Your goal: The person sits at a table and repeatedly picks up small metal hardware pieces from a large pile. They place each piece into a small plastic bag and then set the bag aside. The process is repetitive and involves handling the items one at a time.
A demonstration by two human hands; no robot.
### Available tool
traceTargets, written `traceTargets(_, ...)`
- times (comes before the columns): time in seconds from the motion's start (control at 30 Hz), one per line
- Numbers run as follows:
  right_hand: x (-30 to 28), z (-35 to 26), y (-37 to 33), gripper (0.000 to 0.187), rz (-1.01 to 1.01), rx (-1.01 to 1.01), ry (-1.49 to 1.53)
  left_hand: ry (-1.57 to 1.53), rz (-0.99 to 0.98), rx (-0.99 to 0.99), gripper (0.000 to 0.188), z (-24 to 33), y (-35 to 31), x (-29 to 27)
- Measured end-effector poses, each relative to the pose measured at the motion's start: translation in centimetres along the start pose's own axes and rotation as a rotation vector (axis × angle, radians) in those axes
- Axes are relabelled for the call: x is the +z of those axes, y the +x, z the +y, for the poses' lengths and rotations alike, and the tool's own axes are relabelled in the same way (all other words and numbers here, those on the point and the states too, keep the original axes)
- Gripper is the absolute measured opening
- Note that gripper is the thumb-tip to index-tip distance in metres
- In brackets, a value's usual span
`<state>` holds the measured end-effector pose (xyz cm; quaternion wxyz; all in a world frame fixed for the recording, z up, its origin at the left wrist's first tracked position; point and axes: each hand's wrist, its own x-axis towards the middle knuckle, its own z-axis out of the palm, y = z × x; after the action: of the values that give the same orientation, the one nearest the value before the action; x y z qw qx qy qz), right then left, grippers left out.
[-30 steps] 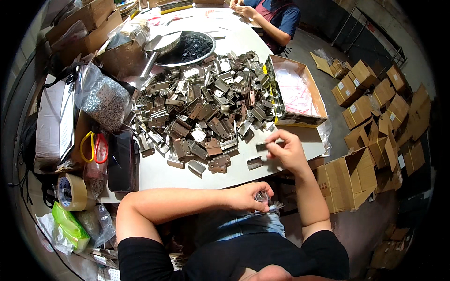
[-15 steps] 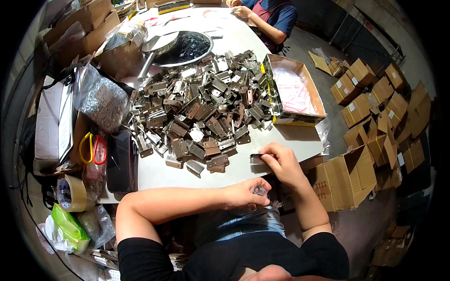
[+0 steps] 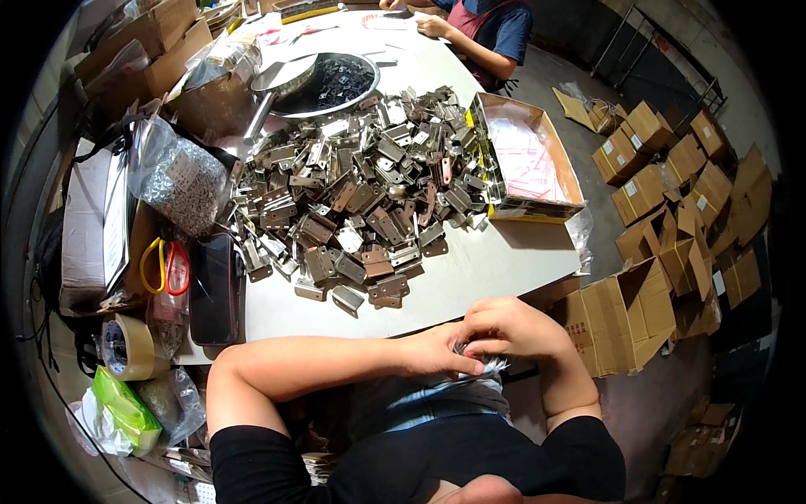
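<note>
Above my lap, at the table's front edge, both hands meet. My left hand [image 3: 438, 349] is closed round a small clear plastic bag, mostly hidden by the fingers. My right hand [image 3: 510, 326] reaches into the left one with its fingers pinched together; a sliver of a grey metal bracket [image 3: 459, 346] shows between the hands. Beyond them on the white table [image 3: 336, 323] lies a large heap of bent metal brackets [image 3: 369, 197] with screw holes, some shiny, some brownish. Neither hand touches the heap.
Right of the heap stands an open box [image 3: 525, 210] of pink-and-white packets. Behind it sits a metal bowl [image 3: 374, 84] of dark parts. Scissors [image 3: 176, 267], a phone [image 3: 216, 290] and a tape roll [image 3: 130, 346] are left. Cartons [image 3: 617, 323] fill the right floor; a co-worker [image 3: 491, 38] sits far off.
My right hand has moved from the table's edge, where it pinched a metal bracket, down and toward me to my left hand. The left hand has barely moved.
</note>
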<state>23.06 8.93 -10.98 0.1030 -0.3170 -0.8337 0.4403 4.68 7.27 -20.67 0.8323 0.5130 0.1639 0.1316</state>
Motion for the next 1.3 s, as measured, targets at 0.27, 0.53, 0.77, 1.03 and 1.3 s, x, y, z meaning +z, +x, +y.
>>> traceTargets(0.27, -1.7, 3.0, 6.3, 0.019, 0.546, 0.004, -0.257, -0.005, -0.094, -0.034, 0.044, 0.9, -0.1, 0.1)
traceTargets(0.53, -0.5, 5.6, 6.7, 0.013, 0.641, -0.111, -0.492, -0.065, -0.181, -0.003, 0.043, 0.5, -0.1, 0.0)
traceTargets(0.77, -0.7, 5.6, 4.9, 0.014, 0.822, 0.052, -0.242, 0.000, -0.189, -0.018, 0.043, 0.8, -0.4, 0.3)
traceTargets(1.03, 1.2, 5.7, 9.5, 0.025, 0.813, 0.099, -0.522, 0.021, -0.151, 0.038, 0.044, 0.6, -0.2, 0.0)
traceTargets(1.3, 0.7, 5.5, 3.9, 0.016, 0.807, 0.018, -0.295, -0.014, -0.089, -0.014, 0.047, 1.1, -0.3, 0.2)
